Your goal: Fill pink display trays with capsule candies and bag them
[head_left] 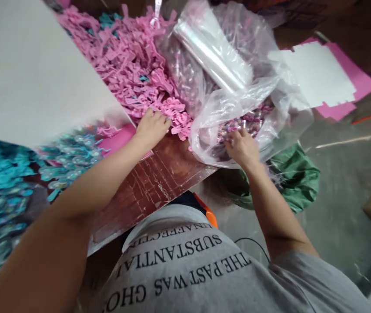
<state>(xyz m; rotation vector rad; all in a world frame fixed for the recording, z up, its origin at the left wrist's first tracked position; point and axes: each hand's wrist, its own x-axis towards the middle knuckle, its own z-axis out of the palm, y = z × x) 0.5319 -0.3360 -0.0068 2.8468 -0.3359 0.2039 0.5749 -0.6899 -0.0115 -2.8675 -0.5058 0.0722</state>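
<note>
My left hand (pixel 152 127) rests palm down on the near edge of a heap of pink cut-out pieces (pixel 129 65) on the brown table (pixel 159 174). Whether its fingers grip a piece is hidden. My right hand (pixel 242 147) reaches into the mouth of a big clear plastic bag (pixel 263 93) and its fingers are among the small pink wrapped items (pixel 253 118) inside. I cannot see if it holds one.
A white sheet (pixel 28 65) tilts over the left of the table. Turquoise wrapped pieces (pixel 5 182) lie at the left. A roll of clear sleeves (pixel 211 48) sits in the bag. White and pink card (pixel 329 78) lies at right, a green bag (pixel 294 174) on the floor.
</note>
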